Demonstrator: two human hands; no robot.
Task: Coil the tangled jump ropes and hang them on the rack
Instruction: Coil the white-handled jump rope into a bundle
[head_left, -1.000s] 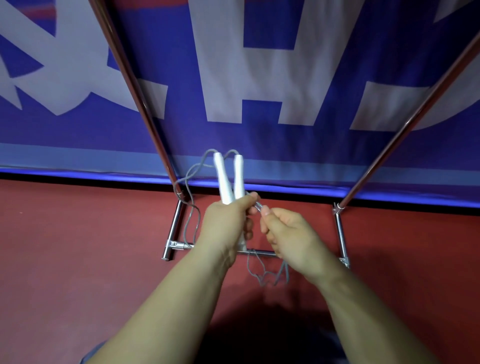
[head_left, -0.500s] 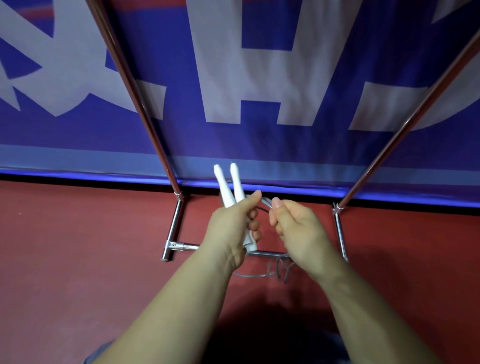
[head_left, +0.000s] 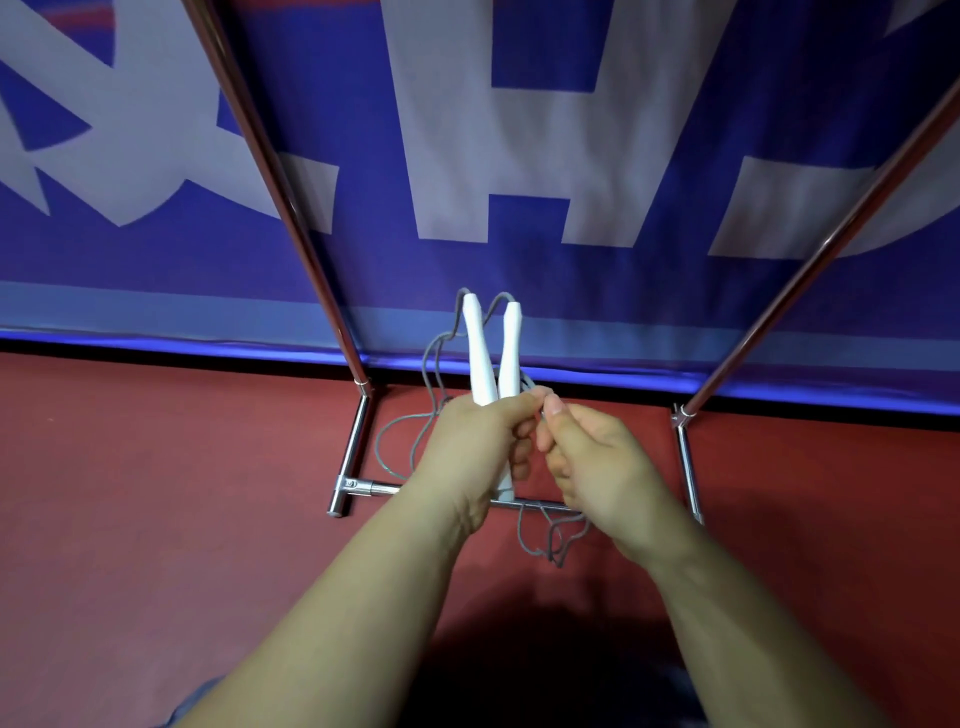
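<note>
My left hand (head_left: 475, 441) grips both white handles (head_left: 480, 353) of one jump rope, held together and pointing up and away from me. Its grey cord (head_left: 434, 364) leaves the handle tips and droops in loops to the left of that hand. My right hand (head_left: 592, 462) pinches the cord right beside my left fingers. More cord loops (head_left: 553, 540) dangle below both hands. The metal rack (head_left: 358, 441) stands just beyond my hands, its two slanted uprights rising left and right.
The rack's chrome base bar (head_left: 374, 487) and right foot (head_left: 688, 467) rest on the red floor (head_left: 156, 493). A blue banner with large white letters (head_left: 540, 130) covers the wall behind the rack. My own shadow falls on the floor near my arms.
The handles have risen a little and a cord loop has swung out to the left of my left hand. My right hand stays pinched on the cord next to the left.
</note>
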